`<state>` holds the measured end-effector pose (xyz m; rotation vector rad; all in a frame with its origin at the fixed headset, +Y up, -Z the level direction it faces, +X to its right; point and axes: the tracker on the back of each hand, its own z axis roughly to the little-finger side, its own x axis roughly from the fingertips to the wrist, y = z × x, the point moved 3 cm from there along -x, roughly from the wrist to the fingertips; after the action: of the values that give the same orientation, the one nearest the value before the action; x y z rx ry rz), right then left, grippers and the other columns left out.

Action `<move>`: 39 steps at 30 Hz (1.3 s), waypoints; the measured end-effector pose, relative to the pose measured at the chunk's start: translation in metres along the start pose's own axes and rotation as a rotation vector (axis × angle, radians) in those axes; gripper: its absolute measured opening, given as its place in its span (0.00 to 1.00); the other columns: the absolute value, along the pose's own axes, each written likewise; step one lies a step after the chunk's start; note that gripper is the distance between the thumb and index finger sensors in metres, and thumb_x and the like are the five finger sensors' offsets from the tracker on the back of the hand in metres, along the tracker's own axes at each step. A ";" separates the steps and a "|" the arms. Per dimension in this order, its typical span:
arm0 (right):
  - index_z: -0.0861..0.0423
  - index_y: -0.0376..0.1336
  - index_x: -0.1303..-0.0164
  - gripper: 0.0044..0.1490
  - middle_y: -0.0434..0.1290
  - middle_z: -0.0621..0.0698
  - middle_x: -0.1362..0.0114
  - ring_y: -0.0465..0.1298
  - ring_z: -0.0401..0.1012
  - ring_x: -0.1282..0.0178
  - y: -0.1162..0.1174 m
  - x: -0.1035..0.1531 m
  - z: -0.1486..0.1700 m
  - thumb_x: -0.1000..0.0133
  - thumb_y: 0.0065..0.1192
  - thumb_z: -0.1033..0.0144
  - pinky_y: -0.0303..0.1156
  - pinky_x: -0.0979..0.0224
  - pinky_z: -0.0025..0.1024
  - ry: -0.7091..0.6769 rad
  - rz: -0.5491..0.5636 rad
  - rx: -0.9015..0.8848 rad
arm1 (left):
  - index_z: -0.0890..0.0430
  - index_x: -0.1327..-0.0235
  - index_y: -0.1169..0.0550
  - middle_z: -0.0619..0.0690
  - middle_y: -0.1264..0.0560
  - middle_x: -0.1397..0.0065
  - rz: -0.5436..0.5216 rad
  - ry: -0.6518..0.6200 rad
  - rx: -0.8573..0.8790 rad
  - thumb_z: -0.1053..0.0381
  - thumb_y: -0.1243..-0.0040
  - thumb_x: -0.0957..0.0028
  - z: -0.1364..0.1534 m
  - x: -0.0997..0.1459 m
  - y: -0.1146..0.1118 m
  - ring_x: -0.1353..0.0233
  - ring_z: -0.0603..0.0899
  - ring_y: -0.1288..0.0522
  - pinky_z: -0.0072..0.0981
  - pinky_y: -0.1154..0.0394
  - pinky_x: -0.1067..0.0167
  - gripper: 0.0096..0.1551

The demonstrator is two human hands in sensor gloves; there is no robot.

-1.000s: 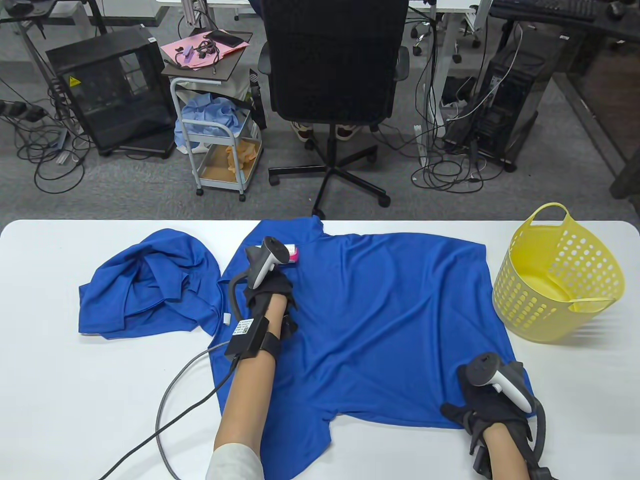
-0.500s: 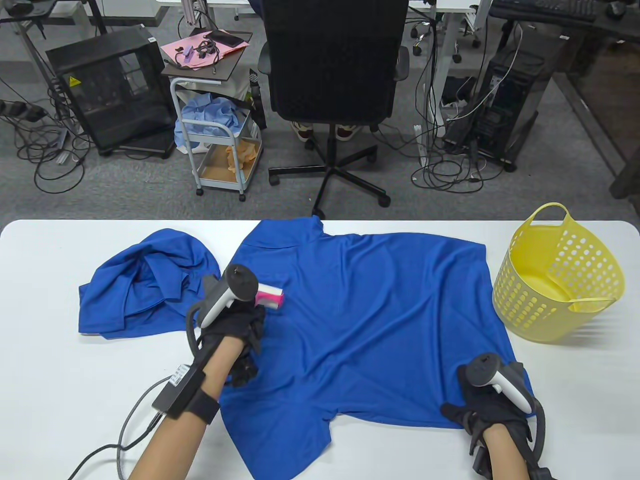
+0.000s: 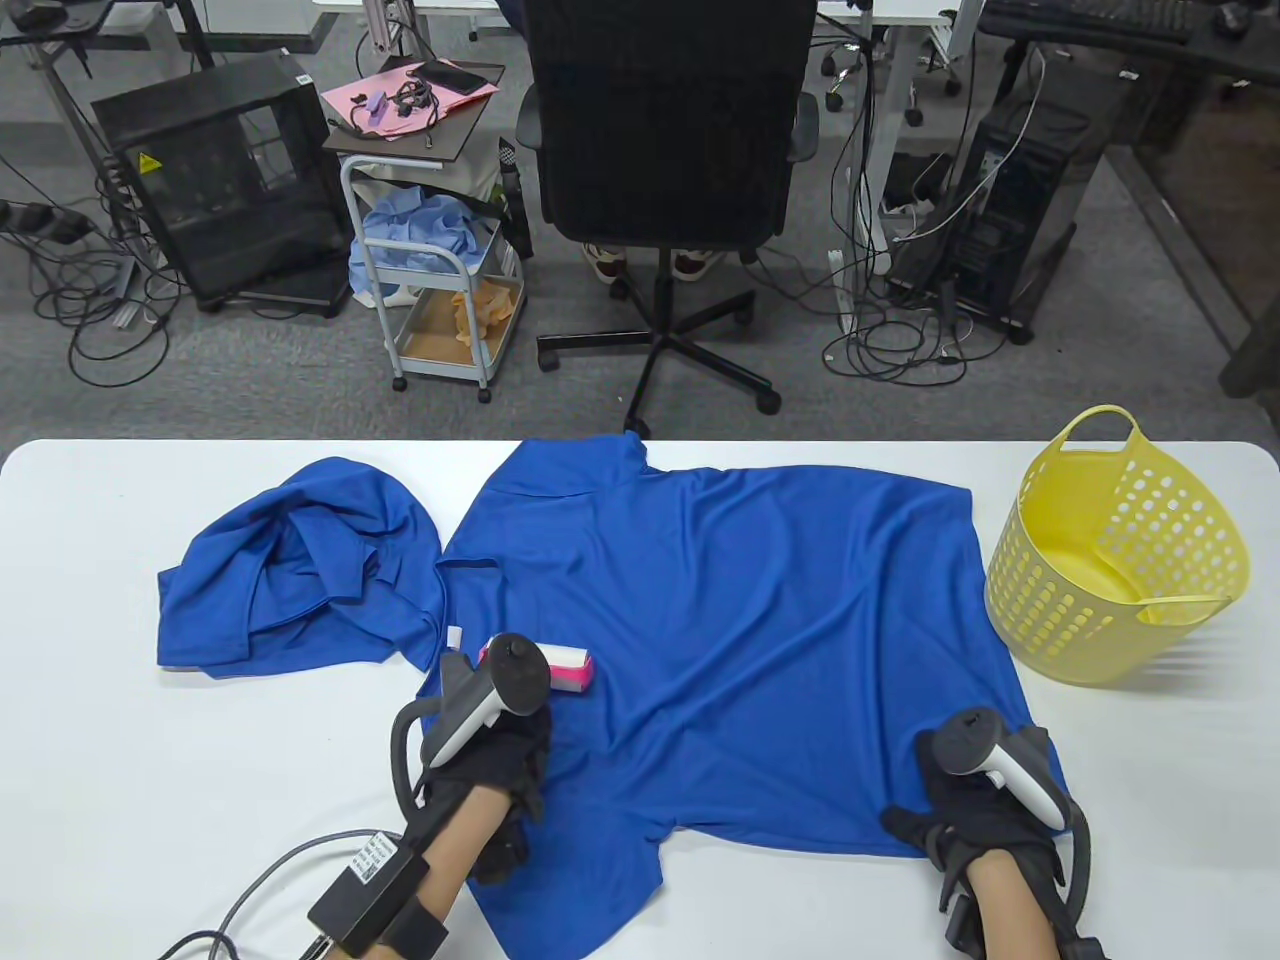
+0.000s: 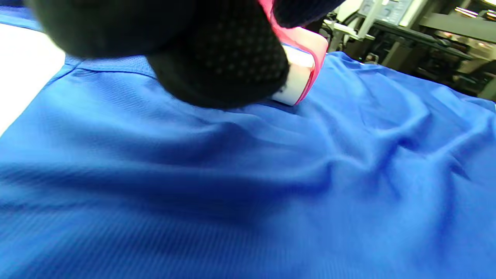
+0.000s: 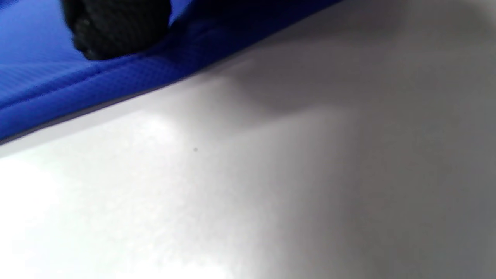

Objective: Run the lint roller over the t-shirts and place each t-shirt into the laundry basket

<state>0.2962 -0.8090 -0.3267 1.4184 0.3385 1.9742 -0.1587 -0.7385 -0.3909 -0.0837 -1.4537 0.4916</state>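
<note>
Pulled back along the spread t-shirt (image 3: 740, 640): lint roller (image 3: 568, 672), from collar area to near hem, gripped in curled left hand (image 3: 490, 745). Right hand (image 3: 965, 815) pressed on the near right corner of the shirt, pinning it to the table (image 3: 100, 780); finger position not discernible. Second t-shirt (image 3: 290, 565) crumpled at left. Laundry basket (image 3: 1120, 560) at far right, holding nothing. Risk: sticky roller drags loose fabric, bunching it near the left sleeve where nothing pins it.

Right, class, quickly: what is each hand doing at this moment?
Left hand: grips the lint roller on the spread t-shirt.
Right hand: presses the t-shirt's corner; finger position cannot be told.
</note>
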 end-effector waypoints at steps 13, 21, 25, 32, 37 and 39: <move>0.38 0.25 0.26 0.55 0.17 0.50 0.19 0.21 0.57 0.23 0.001 0.000 0.000 0.48 0.52 0.40 0.28 0.29 0.71 -0.004 -0.005 -0.004 | 0.53 0.19 0.55 0.60 0.33 0.26 -0.073 0.177 0.038 0.47 0.53 0.37 0.003 -0.114 0.040 0.64 0.50 0.13 0.33 0.15 0.68 0.40; 0.38 0.25 0.26 0.55 0.17 0.50 0.20 0.20 0.57 0.23 0.001 0.000 0.001 0.48 0.52 0.40 0.28 0.29 0.70 -0.005 -0.007 -0.007 | 0.52 0.20 0.57 0.60 0.33 0.27 -0.029 0.190 0.193 0.47 0.52 0.37 0.017 -0.150 0.047 0.60 0.53 0.13 0.37 0.15 0.64 0.41; 0.38 0.25 0.26 0.55 0.17 0.50 0.20 0.20 0.56 0.23 0.001 0.000 0.001 0.48 0.52 0.40 0.28 0.29 0.70 -0.005 -0.009 -0.011 | 0.53 0.19 0.54 0.58 0.31 0.28 -0.095 0.110 0.205 0.48 0.50 0.38 0.023 -0.139 0.052 0.61 0.51 0.13 0.35 0.15 0.65 0.41; 0.38 0.25 0.26 0.55 0.17 0.50 0.20 0.20 0.57 0.23 0.001 0.000 0.001 0.48 0.52 0.40 0.28 0.29 0.70 -0.005 -0.007 -0.010 | 0.52 0.19 0.54 0.57 0.32 0.27 -0.242 -0.063 0.213 0.49 0.51 0.39 0.059 -0.057 0.079 0.57 0.51 0.15 0.36 0.16 0.60 0.41; 0.38 0.25 0.26 0.55 0.17 0.50 0.20 0.20 0.57 0.23 0.001 0.000 0.001 0.48 0.52 0.40 0.28 0.29 0.70 -0.006 -0.004 -0.011 | 0.55 0.20 0.54 0.55 0.33 0.26 -0.356 -0.093 0.267 0.49 0.49 0.39 0.110 0.014 0.082 0.49 0.52 0.17 0.42 0.19 0.50 0.42; 0.38 0.25 0.26 0.55 0.17 0.50 0.20 0.20 0.57 0.23 0.001 0.000 0.001 0.48 0.52 0.40 0.28 0.29 0.70 -0.006 -0.004 -0.010 | 0.56 0.20 0.52 0.54 0.33 0.26 -0.384 -0.089 0.279 0.50 0.48 0.40 0.130 0.036 0.077 0.44 0.53 0.19 0.44 0.21 0.45 0.41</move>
<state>0.2965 -0.8100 -0.3259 1.4164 0.3279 1.9655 -0.3031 -0.6866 -0.3667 0.4373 -1.4305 0.3800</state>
